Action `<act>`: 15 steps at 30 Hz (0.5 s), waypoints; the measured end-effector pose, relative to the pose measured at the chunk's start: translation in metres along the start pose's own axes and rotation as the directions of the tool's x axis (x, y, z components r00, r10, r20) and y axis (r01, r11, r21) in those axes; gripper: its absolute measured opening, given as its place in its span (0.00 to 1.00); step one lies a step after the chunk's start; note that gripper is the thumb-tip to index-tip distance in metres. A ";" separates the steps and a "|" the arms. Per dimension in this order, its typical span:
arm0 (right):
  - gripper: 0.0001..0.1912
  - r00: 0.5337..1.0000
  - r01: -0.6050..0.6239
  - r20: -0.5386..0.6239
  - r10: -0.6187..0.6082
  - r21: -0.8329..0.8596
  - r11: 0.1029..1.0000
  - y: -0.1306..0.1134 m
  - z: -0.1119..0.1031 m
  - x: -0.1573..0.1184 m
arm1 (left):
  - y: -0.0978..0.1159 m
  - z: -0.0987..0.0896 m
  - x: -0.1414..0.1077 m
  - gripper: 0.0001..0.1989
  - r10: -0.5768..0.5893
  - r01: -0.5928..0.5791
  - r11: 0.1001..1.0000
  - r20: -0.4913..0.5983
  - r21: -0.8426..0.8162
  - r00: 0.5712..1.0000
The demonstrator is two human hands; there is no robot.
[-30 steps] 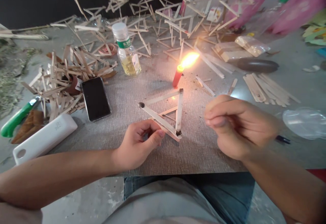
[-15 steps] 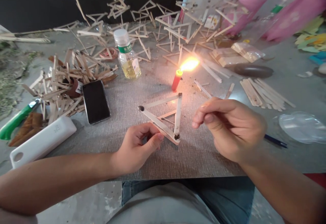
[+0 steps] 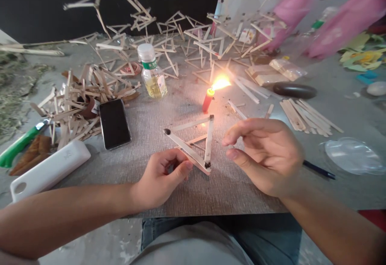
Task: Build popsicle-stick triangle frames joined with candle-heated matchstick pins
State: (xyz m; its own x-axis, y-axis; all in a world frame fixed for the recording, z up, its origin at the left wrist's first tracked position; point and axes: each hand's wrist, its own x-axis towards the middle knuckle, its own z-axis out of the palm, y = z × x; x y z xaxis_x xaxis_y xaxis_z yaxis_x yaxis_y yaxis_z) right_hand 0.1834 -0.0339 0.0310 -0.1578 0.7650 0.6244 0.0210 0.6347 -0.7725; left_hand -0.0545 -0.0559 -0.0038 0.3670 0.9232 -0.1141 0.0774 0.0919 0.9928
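My left hand [image 3: 169, 178] pinches the near side of a triangular frame of wooden craft sticks [image 3: 189, 146], its corners dark and charred-looking. Some sticks of the frame lie lower, partly hidden under the upper triangle. To the right of the frame, my right hand [image 3: 263, 156] hovers with thumb and fingers apart, and nothing shows between them. A short red candle [image 3: 207, 101] burns just beyond the frame, its flame leaning right.
At left are a black phone [image 3: 114, 123], a white long case [image 3: 51, 169], a green-handled tool [image 3: 21, 146] and piled sticks [image 3: 87, 96]. A bottle of yellow liquid [image 3: 154, 81] stands farther back, before several stick structures [image 3: 208, 48]. Loose craft sticks [image 3: 310, 116] lie right.
My right hand has opened, its thumb parting from the fingers, and shifted slightly left. My left hand keeps hold of the stick frame. The view has tilted a little.
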 end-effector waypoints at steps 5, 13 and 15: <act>0.21 0.997 0.079 0.008 -0.079 -0.041 0.996 0.002 -0.003 0.003 | 0.002 0.002 0.000 0.18 0.042 -0.042 0.999 -0.004 -0.019 0.999; 0.14 0.965 0.215 0.193 -0.176 -0.200 0.956 -0.004 -0.008 0.006 | 0.003 0.002 0.002 0.14 0.058 -0.059 0.998 -0.009 -0.039 0.998; 0.14 0.963 0.221 0.205 -0.177 -0.216 0.951 -0.004 -0.008 0.006 | 0.003 0.002 0.002 0.14 0.062 -0.062 0.998 -0.009 -0.030 0.998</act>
State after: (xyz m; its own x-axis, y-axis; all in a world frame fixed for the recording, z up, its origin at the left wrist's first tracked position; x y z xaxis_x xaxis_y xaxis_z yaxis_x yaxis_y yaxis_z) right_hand 0.1908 -0.0314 0.0388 -0.3575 0.6018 0.7141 0.1982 0.7961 -0.5718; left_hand -0.0517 -0.0547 -0.0012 0.3629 0.9304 -0.0518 0.0266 0.0452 0.9986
